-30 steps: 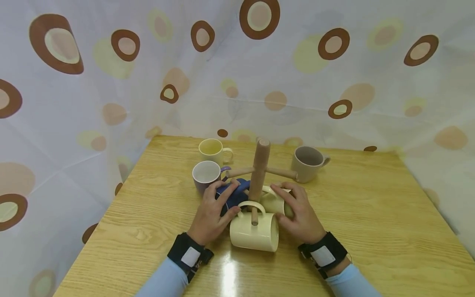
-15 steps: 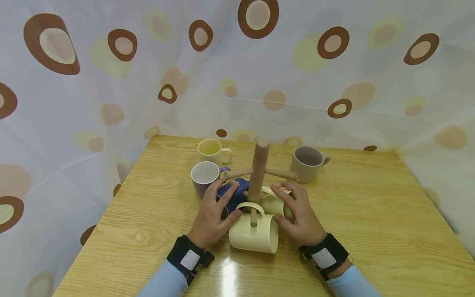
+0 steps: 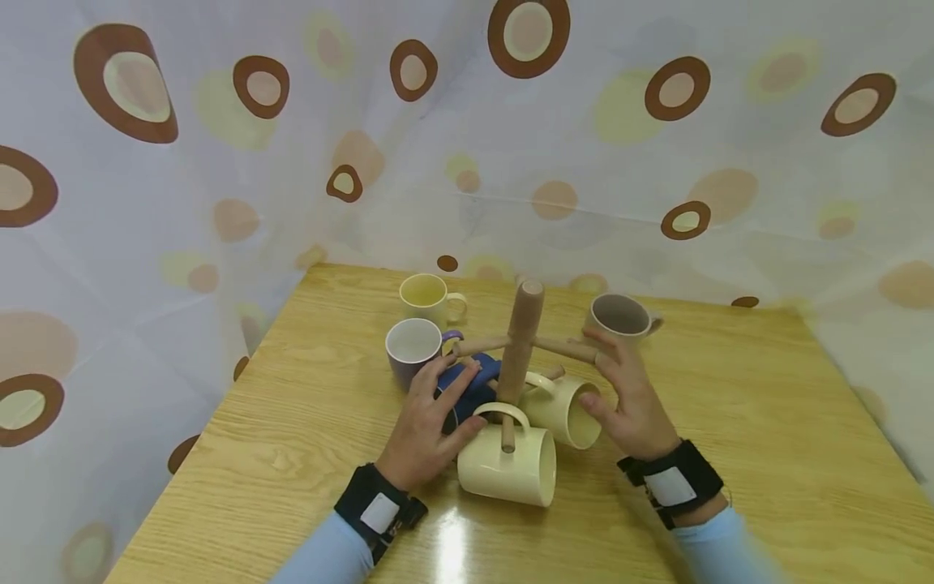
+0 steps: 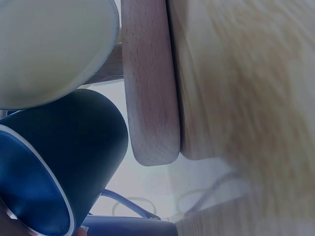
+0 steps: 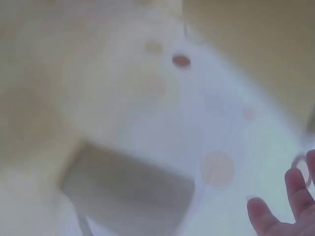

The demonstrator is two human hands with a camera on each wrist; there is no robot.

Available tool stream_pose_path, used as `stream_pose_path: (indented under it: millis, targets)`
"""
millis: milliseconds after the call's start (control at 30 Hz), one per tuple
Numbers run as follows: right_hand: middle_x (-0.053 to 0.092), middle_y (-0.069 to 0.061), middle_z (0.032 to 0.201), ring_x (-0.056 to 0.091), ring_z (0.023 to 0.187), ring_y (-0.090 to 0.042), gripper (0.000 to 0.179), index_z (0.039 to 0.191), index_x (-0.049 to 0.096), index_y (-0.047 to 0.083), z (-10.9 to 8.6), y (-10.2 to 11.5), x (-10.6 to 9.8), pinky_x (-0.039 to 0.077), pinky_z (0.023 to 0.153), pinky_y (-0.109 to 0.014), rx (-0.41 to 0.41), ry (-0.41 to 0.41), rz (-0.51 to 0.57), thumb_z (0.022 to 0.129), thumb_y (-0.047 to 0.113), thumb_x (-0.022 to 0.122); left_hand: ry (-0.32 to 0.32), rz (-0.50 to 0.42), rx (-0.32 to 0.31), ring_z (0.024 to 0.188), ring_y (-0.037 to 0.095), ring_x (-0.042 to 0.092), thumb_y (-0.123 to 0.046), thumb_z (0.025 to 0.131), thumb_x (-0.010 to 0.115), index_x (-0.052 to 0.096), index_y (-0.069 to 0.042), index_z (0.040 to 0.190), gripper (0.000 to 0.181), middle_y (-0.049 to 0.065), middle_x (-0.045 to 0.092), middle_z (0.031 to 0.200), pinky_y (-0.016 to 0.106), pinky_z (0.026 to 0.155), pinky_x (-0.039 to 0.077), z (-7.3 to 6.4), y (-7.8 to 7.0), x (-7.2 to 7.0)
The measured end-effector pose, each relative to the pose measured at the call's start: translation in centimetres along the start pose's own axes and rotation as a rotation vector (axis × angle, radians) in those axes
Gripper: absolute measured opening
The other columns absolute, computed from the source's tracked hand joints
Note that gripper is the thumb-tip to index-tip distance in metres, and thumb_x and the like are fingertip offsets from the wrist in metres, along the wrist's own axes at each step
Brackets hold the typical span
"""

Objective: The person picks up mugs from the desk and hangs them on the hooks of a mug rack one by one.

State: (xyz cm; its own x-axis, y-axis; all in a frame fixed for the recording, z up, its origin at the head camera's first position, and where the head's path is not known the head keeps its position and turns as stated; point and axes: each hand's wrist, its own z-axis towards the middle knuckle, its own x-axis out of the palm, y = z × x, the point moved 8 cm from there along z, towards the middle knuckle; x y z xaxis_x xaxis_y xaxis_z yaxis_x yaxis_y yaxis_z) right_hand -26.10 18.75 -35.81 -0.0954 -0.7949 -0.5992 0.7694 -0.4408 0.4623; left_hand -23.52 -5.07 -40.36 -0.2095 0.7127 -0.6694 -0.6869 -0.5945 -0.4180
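A wooden mug tree stands mid-table with mugs on its lower pegs. My left hand holds the blue mug, fingers over its top and thumb beside the front cream mug, whose handle loops over a peg. In the left wrist view the blue mug lies tilted below a cream mug. Another cream mug hangs right of the post. My right hand, fingers spread, is just right of it, fingertips overlapping the grey mug. That grey mug is blurred in the right wrist view.
A purple mug with a white inside stands upright left of the tree. Behind it is a pale yellow mug. Two upper pegs stick out sideways from the post. A patterned curtain rises along the table's far edge.
My right hand has let go of the right cream mug and moved right toward the grey mug. That cream mug's mouth is now in full view. The left hand keeps its place.
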Motion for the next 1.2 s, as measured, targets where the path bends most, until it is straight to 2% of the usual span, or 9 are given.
stream_pose_path:
  millis: [133, 233, 300, 400, 467, 600, 733, 900, 1200]
  targets:
    - [0.032, -0.024, 0.144, 0.022, 0.131, -0.040, 0.046, 0.130, 0.056, 0.010, 3.1, -3.4, -3.4, 0.023, 0.095, -0.070, 0.117, 0.027, -0.138, 0.090, 0.033, 0.060, 0.000, -0.004, -0.008, 0.135, 0.028, 0.024, -0.056, 0.093, 0.042, 0.036, -0.024, 0.145, 0.061, 0.017, 0.031, 0.147, 0.056, 0.103, 0.036, -0.1, 0.1, 0.2]
    - [0.024, -0.026, 0.148, 0.017, 0.132, -0.047, 0.054, 0.137, 0.047, 0.013, 5.4, -6.8, -4.4, 0.021, 0.097, -0.073, 0.282, 0.140, -0.280, 0.090, 0.038, 0.058, -0.002, -0.002, -0.009, 0.135, 0.027, 0.023, -0.056, 0.093, 0.042, 0.035, -0.025, 0.146, 0.061, 0.016, 0.031, 0.146, 0.055, 0.104, 0.035, -0.2, 0.2, 0.1]
    - [0.017, -0.027, 0.151, 0.013, 0.132, -0.053, 0.067, 0.144, 0.038, 0.016, 6.1, -9.1, -4.0, 0.023, 0.096, -0.075, 0.415, 0.265, -0.387, 0.090, 0.053, 0.052, 0.004, 0.002, -0.013, 0.136, 0.026, 0.023, -0.055, 0.093, 0.043, 0.034, -0.026, 0.146, 0.061, 0.015, 0.031, 0.146, 0.054, 0.105, 0.035, -0.2, 0.4, 0.0]
    - [0.011, -0.030, 0.152, 0.010, 0.129, -0.060, 0.086, 0.149, 0.026, 0.017, 5.7, -12.0, -2.3, 0.030, 0.090, -0.078, 0.587, 0.465, -0.509, 0.084, 0.070, 0.044, 0.019, 0.007, -0.016, 0.136, 0.025, 0.022, -0.054, 0.093, 0.044, 0.032, -0.027, 0.147, 0.061, 0.015, 0.031, 0.146, 0.053, 0.105, 0.036, -0.2, 0.6, 0.1]
    - [0.012, -0.032, 0.151, 0.016, 0.123, -0.064, 0.093, 0.150, 0.023, 0.016, 5.0, -13.4, -1.2, 0.035, 0.084, -0.078, 0.674, 0.525, -0.540, 0.081, 0.075, 0.043, 0.027, 0.011, -0.014, 0.136, 0.025, 0.022, -0.053, 0.093, 0.045, 0.031, -0.027, 0.147, 0.061, 0.014, 0.031, 0.146, 0.053, 0.105, 0.036, -0.2, 0.6, 0.1]
    - [0.026, -0.036, 0.139, 0.035, 0.104, -0.061, 0.084, 0.146, 0.028, 0.014, 4.2, -15.1, -0.1, 0.042, 0.072, -0.070, 0.774, 0.467, -0.542, 0.083, 0.066, 0.048, 0.026, 0.014, -0.005, 0.136, 0.025, 0.023, -0.052, 0.093, 0.046, 0.032, -0.026, 0.147, 0.062, 0.014, 0.032, 0.146, 0.052, 0.105, 0.036, -0.1, 0.5, 0.0]
    - [0.034, -0.035, 0.127, 0.037, 0.092, -0.053, 0.068, 0.138, 0.034, 0.012, 4.3, -16.0, 0.3, 0.041, 0.064, -0.064, 0.803, 0.414, -0.541, 0.083, 0.050, 0.048, 0.024, 0.011, -0.010, 0.135, 0.025, 0.024, -0.052, 0.093, 0.046, 0.031, -0.026, 0.147, 0.061, 0.013, 0.033, 0.146, 0.052, 0.105, 0.036, -0.2, 0.5, 0.0]
    - [0.039, -0.031, 0.120, 0.036, 0.091, -0.052, 0.060, 0.130, 0.039, 0.012, 4.3, -16.6, 0.3, 0.040, 0.065, -0.064, 0.817, 0.413, -0.530, 0.082, 0.046, 0.049, 0.027, 0.000, -0.016, 0.135, 0.027, 0.025, -0.050, 0.093, 0.048, 0.031, -0.027, 0.147, 0.061, 0.014, 0.033, 0.146, 0.052, 0.104, 0.037, -0.3, 0.4, 0.0]
    - [0.042, -0.026, 0.116, 0.039, 0.091, -0.045, 0.054, 0.127, 0.045, 0.018, 4.2, -15.9, -0.3, 0.040, 0.062, -0.057, 0.777, 0.332, -0.556, 0.082, 0.046, 0.050, 0.038, -0.008, -0.025, 0.136, 0.025, 0.024, -0.050, 0.093, 0.049, 0.031, -0.027, 0.147, 0.061, 0.014, 0.033, 0.146, 0.052, 0.105, 0.036, -0.2, 0.4, 0.2]
